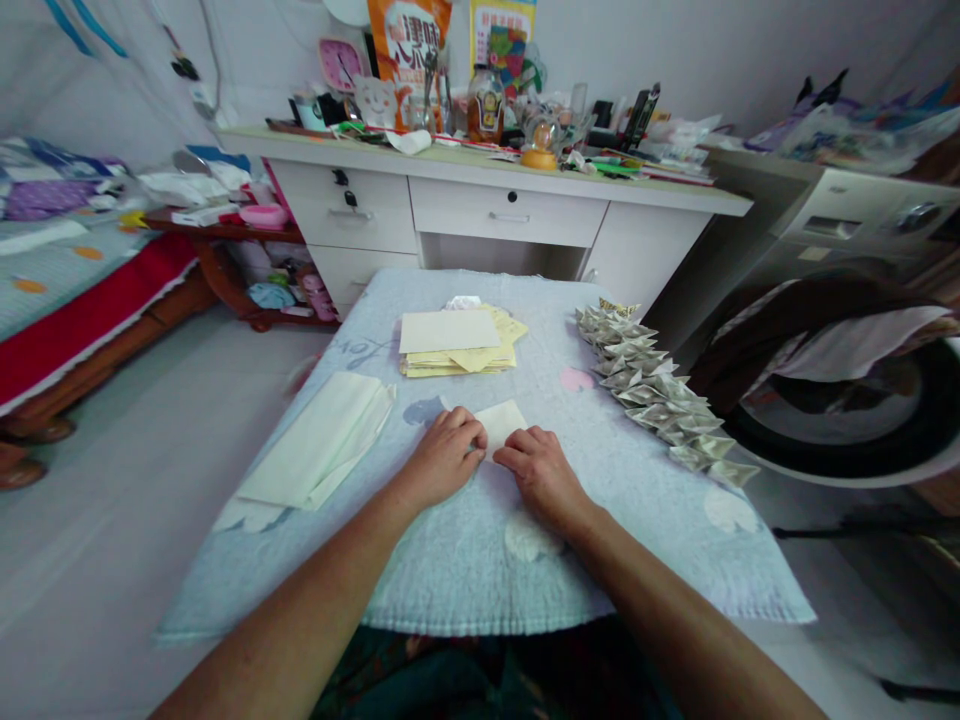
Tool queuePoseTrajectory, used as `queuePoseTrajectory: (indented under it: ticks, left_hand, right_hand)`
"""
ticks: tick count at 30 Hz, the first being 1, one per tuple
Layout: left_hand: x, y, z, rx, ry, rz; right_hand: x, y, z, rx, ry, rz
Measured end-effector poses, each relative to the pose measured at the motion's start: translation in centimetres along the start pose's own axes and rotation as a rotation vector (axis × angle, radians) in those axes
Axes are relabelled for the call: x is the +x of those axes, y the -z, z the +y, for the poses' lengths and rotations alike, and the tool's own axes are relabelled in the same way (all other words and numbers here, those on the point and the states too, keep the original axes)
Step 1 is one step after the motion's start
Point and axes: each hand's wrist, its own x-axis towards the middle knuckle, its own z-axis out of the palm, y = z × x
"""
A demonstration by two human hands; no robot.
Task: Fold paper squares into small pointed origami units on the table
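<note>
Our L hand (448, 455) & R hand (546, 478) pinch paper (505, 417).
Arms (330, 560) angle in over table's (465, 595) nr edge, fingers curled, nearly closed.

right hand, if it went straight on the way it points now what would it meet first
Besides the small pale sheet at hand, the right hand would probably meet the left hand first, just across a narrow gap; exact depth is unclear from this view.
</note>
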Motion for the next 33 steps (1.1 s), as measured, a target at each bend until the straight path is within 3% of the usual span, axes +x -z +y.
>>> queuePoseTrajectory:
  ticks: [13,33]
  left_hand:
    - [0.0,0.7,-0.8,-0.126,0.024,-0.021]
    - [0.0,-0.4,-0.1,0.037,0.052,0.030]
  right_hand:
    - [-1.5,1.9,-0.9,-0.055,0.086,-0.058]
    - [-2.3,1.9,-1.8,-0.052,0.032,-0.067]
